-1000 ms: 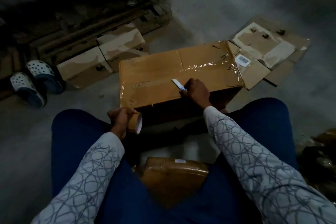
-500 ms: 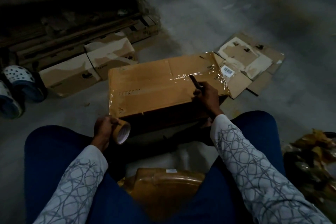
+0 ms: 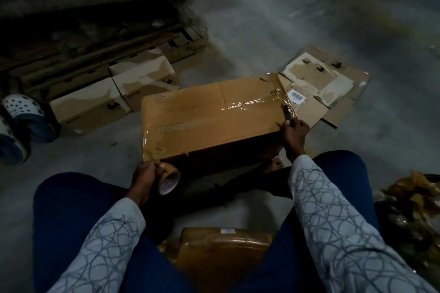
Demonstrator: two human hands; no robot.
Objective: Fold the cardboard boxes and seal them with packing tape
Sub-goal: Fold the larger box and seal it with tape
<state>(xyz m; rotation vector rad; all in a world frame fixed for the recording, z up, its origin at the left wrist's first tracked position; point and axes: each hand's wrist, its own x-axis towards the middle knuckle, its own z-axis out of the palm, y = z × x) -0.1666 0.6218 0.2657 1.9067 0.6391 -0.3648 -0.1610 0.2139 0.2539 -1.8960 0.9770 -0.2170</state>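
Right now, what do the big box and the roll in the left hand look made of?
Box: brown cardboard, matte, with a centre seam; glossy clear film over it, probably plastic tape, by the wrinkled glints. Roll in the left hand: brownish tape on a pale, likely cardboard core.

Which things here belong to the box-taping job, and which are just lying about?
Job in hand: taped cardboard box; packing tape roll, held by left hand; cutter, held by right hand.
Lying about: clogs; flattened cardboard; small cartons; crumpled brown scraps.
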